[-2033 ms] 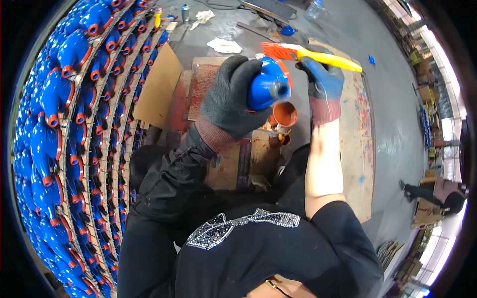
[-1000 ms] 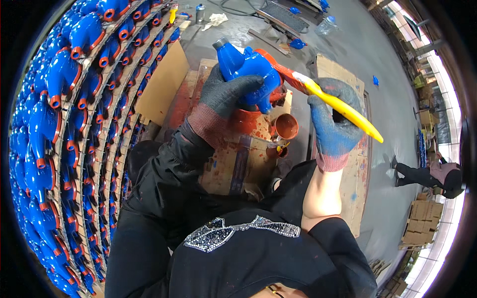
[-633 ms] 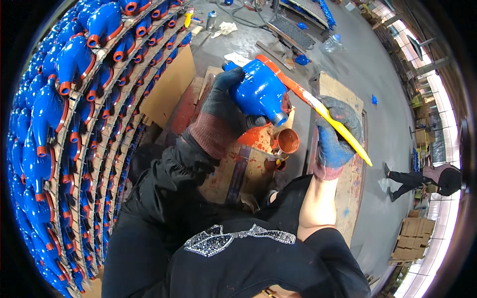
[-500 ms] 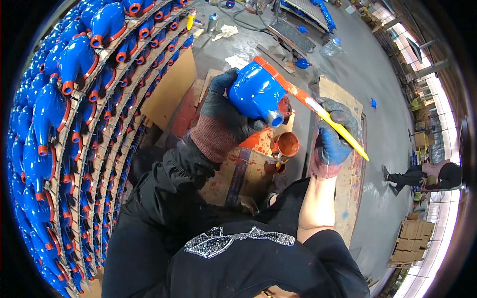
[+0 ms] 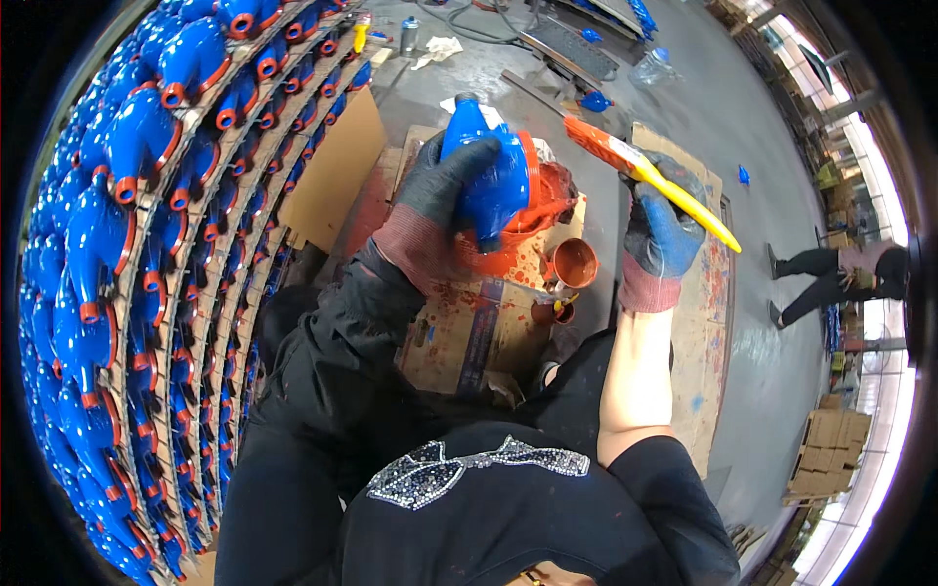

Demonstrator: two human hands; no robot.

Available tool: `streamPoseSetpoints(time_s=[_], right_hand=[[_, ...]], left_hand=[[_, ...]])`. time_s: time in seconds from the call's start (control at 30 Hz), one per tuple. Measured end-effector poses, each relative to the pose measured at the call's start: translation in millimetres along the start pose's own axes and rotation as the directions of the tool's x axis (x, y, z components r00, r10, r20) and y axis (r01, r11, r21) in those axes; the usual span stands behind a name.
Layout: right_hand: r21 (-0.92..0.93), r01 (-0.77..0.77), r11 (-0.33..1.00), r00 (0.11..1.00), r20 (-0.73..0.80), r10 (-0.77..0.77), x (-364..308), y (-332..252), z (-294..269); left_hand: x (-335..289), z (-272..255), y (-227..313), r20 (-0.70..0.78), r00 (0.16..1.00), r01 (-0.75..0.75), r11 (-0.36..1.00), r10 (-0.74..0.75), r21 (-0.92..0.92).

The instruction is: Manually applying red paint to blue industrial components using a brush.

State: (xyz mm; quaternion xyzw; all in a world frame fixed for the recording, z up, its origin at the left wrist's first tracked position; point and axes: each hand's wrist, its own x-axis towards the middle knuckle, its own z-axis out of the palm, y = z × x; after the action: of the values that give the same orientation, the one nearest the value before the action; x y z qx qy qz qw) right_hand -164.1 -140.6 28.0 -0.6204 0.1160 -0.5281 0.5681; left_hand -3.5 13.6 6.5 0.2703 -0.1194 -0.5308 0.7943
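Note:
My left hand, in a dark glove with a maroon cuff, grips a glossy blue housing with short pipe necks. Its round rim is red and faces right; the housing is slightly blurred. My right hand, gloved in blue and black, is closed around a paintbrush. The brush has a yellow handle, and its red-coated head points up and left, apart from the housing. Below the hands, a red-stained pot stands on paint-spattered cardboard, next to a red-smeared heap partly hidden by the housing.
Racks of similar blue housings with red rims rise close on my left. A cardboard sheet leans beside them. A smaller pot sits near my legs. Another person stands far right, near stacked cartons.
My left hand has turned the housing, so its red rim now faces right and a neck points up. The brush, which was against the rim, has moved right, away from it.

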Motion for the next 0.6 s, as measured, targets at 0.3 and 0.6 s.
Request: streamPoseSetpoints(time_s=[0.3,0.6], right_hand=[[-0.374,-0.062,0.925,0.997,0.014,0.073,-1,-14,10],[-0.472,0.045,0.880,0.986,0.164,0.038,-2,-11,0]], left_hand=[[-4,2,-18,0.371,0.827,-0.241,-0.330,0.422,0.913],[-2,6,-14,0.310,0.874,-0.212,-0.282,0.373,0.936]])
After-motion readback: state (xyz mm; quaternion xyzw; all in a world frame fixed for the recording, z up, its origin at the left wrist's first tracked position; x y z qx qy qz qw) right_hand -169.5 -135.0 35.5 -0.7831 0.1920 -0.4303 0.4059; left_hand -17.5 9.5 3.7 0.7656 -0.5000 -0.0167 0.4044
